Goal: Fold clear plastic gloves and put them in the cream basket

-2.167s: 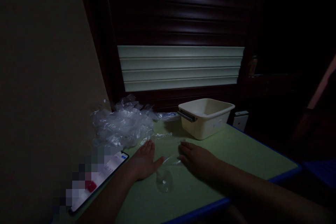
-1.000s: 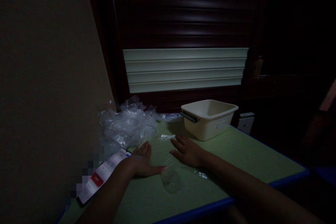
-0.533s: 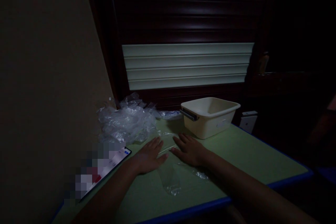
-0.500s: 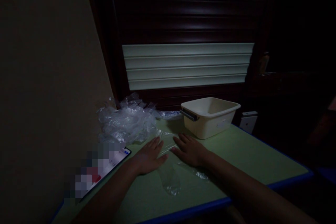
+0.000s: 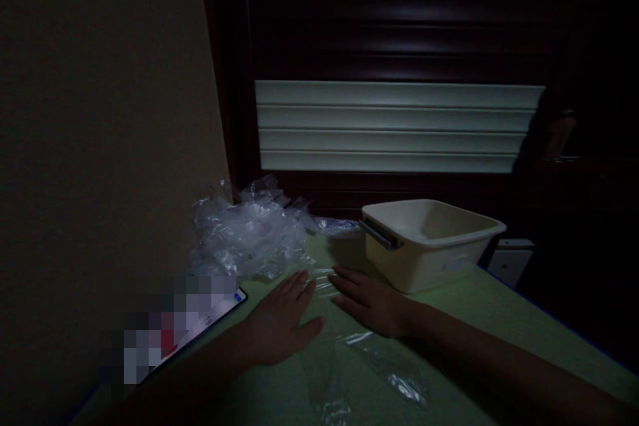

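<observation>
Both hands rest on a thin, clear plastic sheet or bag (image 5: 369, 346) spread on the pale green table; its exact kind is hard to make out in the dim light. My left hand (image 5: 282, 316) lies palm down on its left side, fingers stretched forward and thumb pointing inward. My right hand (image 5: 372, 299) is palm down on the right side, fingers pointing left and slightly apart. A strip of shiny film shows between the fingertips. Two lobes of the plastic reach toward me below the hands. Neither hand grips anything.
A heap of crumpled clear plastic (image 5: 249, 229) stands at the back left by the wall. A phone (image 5: 200, 326) with its screen lit lies left of my left hand. At the back right sits a cream tub (image 5: 424, 263) with a grey handle. Beyond the table's right edge is a white box (image 5: 512, 263).
The view has moved closer and turned slightly left, so the tub appears larger and farther right. My hands stay flat on the plastic, a little wider apart at the wrists.
</observation>
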Demonstrator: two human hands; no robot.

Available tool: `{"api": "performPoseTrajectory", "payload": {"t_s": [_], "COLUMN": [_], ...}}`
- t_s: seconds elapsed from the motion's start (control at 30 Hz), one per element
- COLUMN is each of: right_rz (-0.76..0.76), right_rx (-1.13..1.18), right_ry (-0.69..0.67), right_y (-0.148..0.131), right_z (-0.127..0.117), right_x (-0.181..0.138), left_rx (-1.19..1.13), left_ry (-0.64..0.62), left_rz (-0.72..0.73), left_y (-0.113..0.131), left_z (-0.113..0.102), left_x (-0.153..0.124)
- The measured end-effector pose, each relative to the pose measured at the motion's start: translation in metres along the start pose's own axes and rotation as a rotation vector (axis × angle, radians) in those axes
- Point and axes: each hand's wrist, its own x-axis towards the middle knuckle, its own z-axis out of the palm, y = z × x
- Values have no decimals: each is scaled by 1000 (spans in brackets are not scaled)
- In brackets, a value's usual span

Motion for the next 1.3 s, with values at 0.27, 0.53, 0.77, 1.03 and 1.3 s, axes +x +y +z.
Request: {"api": "performPoseTrajectory", "payload": {"t_s": [0.27,0.53,0.77,1.03,1.3], "right_rz": [37,-411,-620,-232,157], "right_rx": [53,60,52,506,1059], "right_ry": [45,263,150,50,42], "right_y": [14,-15,-32,-39,-36], "right_z": [-2,-22,-6,-9,-2], "right_x": [-10,-28,-34,-35,-30], "left_rx": [-33,-44,-160,-529,-450], "left_ry": [38,243,481,350,331], "left_rz": [-24,31,145,473,348], "left_y": [0,-4,-1,3,6], "left_z": [0,12,13,-11,-4], "left_x": [-5,-2,-1,-12,-9]}}
